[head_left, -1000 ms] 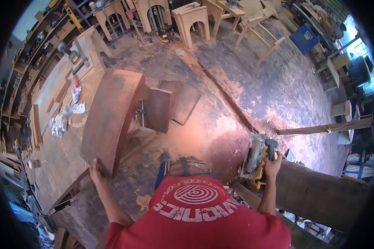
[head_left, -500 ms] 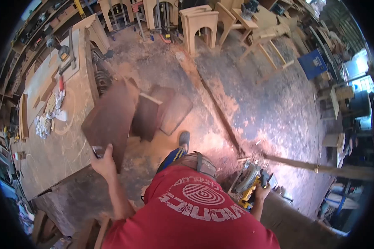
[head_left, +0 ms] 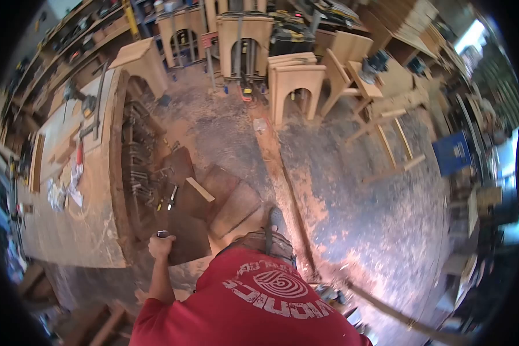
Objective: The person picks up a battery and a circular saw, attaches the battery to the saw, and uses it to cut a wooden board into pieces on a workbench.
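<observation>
My left hand (head_left: 160, 247) is closed in a fist at the left, with a small dark object (head_left: 163, 234) with a pale edge showing at its top. What that object is, I cannot tell. Right beside the fist lies the edge of a dark brown board (head_left: 184, 241). More brown boards (head_left: 235, 209) overlap on the floor beyond it, with a pale wood strip (head_left: 200, 189) across them. A tool with a black and white handle (head_left: 172, 197) lies close by. My right hand is hidden behind my body, where part of a circular saw (head_left: 332, 294) shows.
On my left stands a workbench (head_left: 101, 230) bearing a drill (head_left: 89, 105), a clamp and a crumpled cloth (head_left: 75, 184). Arched wooden panels (head_left: 297, 86) stand ahead. A wooden frame (head_left: 395, 147) and a blue box (head_left: 452, 153) are at the right. A long beam (head_left: 386, 308) lies by the sawdust.
The brown board my left hand held up is now down by the other boards, and the hand has moved lower. My right hand and most of the saw have gone out of sight.
</observation>
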Motion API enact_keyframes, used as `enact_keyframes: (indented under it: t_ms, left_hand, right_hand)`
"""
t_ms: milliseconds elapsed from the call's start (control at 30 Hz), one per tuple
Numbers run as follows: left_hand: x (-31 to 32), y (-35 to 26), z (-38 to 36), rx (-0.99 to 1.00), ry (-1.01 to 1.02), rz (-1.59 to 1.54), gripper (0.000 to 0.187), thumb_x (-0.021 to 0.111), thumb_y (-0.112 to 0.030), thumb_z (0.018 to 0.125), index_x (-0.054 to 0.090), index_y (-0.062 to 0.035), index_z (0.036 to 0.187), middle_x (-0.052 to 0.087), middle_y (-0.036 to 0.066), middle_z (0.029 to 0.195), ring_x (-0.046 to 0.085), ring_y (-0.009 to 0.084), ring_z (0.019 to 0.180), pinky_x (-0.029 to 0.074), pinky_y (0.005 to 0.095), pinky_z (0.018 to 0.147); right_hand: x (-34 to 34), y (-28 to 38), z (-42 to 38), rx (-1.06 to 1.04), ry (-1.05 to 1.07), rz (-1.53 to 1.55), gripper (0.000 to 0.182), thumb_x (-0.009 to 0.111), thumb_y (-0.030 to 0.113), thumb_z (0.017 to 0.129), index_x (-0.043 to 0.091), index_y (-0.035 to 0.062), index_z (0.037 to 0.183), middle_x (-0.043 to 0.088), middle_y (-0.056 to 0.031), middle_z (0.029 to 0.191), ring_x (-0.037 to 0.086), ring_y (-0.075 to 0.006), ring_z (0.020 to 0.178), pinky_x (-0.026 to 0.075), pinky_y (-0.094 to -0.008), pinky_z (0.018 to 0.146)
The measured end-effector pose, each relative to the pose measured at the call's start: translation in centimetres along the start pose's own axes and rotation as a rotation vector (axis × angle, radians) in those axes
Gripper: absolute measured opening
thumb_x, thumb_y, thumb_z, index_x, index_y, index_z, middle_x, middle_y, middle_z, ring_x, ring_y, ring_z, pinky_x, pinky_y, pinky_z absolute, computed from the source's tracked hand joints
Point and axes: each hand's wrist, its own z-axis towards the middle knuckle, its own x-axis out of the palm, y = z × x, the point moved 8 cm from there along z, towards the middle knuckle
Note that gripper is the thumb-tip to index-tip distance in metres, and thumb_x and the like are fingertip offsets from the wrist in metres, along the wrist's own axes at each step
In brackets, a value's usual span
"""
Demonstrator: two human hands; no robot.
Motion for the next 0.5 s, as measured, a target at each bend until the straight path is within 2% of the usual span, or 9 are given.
enact_keyframes:
  t_ms: [100, 167, 267, 367, 433, 500]
  left_hand:
    - [7.2, 5.8, 1.2, -0.226, -0.133, -0.315, 0.072, 0.087, -0.038, 0.059, 0.069, 0.0057, 0.114, 0.072, 0.023, 0.115, 0.069, 0.0386, 0.108, 0.054, 0.0477, 0.096]
    - [10.4, 7.7, -0.1, -0.394, -0.267, -0.317, 0.071, 0.087, -0.038, 0.061, 0.07, 0.0095, 0.111, 0.073, 0.021, 0.112, 0.071, 0.0363, 0.105, 0.056, 0.0459, 0.093]
    - [16.0, 8.7, -1.2, -0.623, -0.119, -0.764, 0.069, 0.088, -0.038, 0.062, 0.071, 0.0079, 0.112, 0.073, 0.02, 0.111, 0.072, 0.0349, 0.102, 0.058, 0.0424, 0.088]
    - [18.5, 5.7, -2.5, -0.633, -0.15, -1.027, 0.064, 0.086, -0.035, 0.067, 0.071, 0.0079, 0.112, 0.073, 0.019, 0.11, 0.073, 0.0321, 0.097, 0.06, 0.0406, 0.082]
    - [19.9, 3.6, -2.6, -0.668, -0.173, -1.138, 0.063, 0.086, -0.035, 0.068, 0.071, 0.0077, 0.111, 0.074, 0.019, 0.109, 0.073, 0.0317, 0.096, 0.06, 0.0408, 0.081]
    - [21.5, 1.7, -2.7, -0.731, -0.201, -1.234, 0.061, 0.085, -0.035, 0.069, 0.071, 0.0074, 0.111, 0.074, 0.018, 0.109, 0.073, 0.0312, 0.095, 0.06, 0.0409, 0.081]
  right_hand:
    - [2.4, 8.4, 5.8, 0.004, 0.095, 0.018, 0.059, 0.077, 0.024, 0.078, 0.058, -0.0051, 0.126, 0.065, -0.0224, 0.123, 0.065, -0.0336, 0.113, 0.051, -0.0437, 0.098]
    - [3.0, 14.0, 8.8, 0.003, 0.155, 0.034, 0.059, 0.077, 0.026, 0.078, 0.058, -0.0053, 0.125, 0.065, -0.0232, 0.123, 0.065, -0.0344, 0.114, 0.051, -0.0441, 0.098]
    - [4.0, 21.2, 12.5, 0.006, 0.239, 0.033, 0.059, 0.078, 0.028, 0.078, 0.058, -0.0057, 0.123, 0.065, -0.0245, 0.124, 0.065, -0.0355, 0.115, 0.051, -0.0447, 0.097]
    - [5.1, 28.7, 15.1, 0.007, 0.323, -0.001, 0.06, 0.078, 0.031, 0.078, 0.059, -0.006, 0.121, 0.064, -0.0257, 0.124, 0.064, -0.0366, 0.116, 0.052, -0.0453, 0.097]
    - [5.8, 34.6, 17.0, -0.106, 0.298, -0.053, 0.061, 0.079, 0.033, 0.078, 0.059, -0.0063, 0.12, 0.064, -0.0266, 0.124, 0.064, -0.0374, 0.116, 0.052, -0.0457, 0.097]
    - [7.7, 42.0, 20.5, -0.441, 0.124, -0.159, 0.06, 0.083, 0.023, 0.072, 0.059, -0.003, 0.121, 0.068, -0.0239, 0.113, 0.068, -0.0382, 0.105, 0.056, -0.0446, 0.088]
